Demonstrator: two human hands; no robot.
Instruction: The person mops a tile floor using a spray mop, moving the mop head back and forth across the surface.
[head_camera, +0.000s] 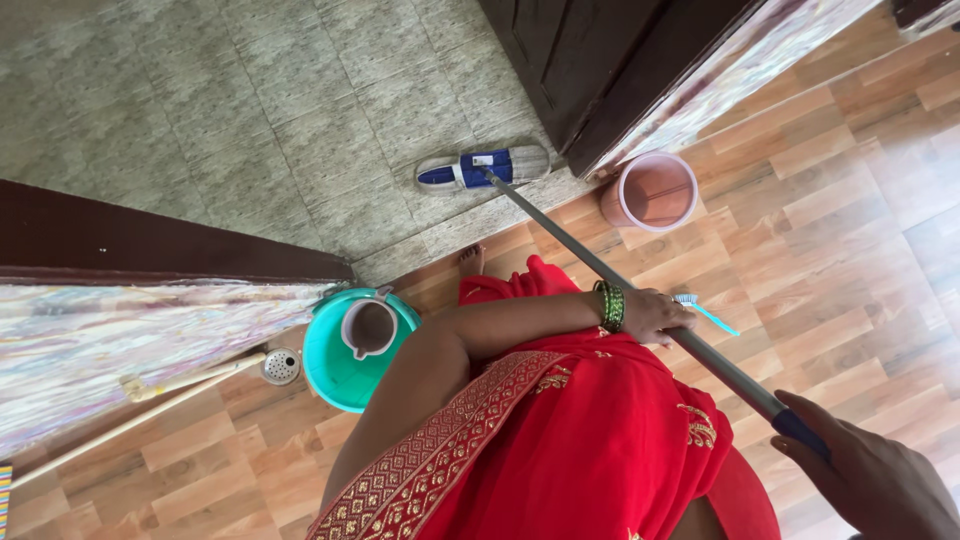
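Currently both hands, left hand (650, 315) mid-frame and right hand (875, 480) lower right, clasp the mop handle (600, 272), its head (483, 167) just reaching the grey tiles (250, 110) at top.

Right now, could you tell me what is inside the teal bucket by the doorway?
Inside the teal bucket sits a pale mug with a handle, its inside dark; whether it holds water cannot be told. The mug covers part of the bucket's bottom, so nothing under it shows.
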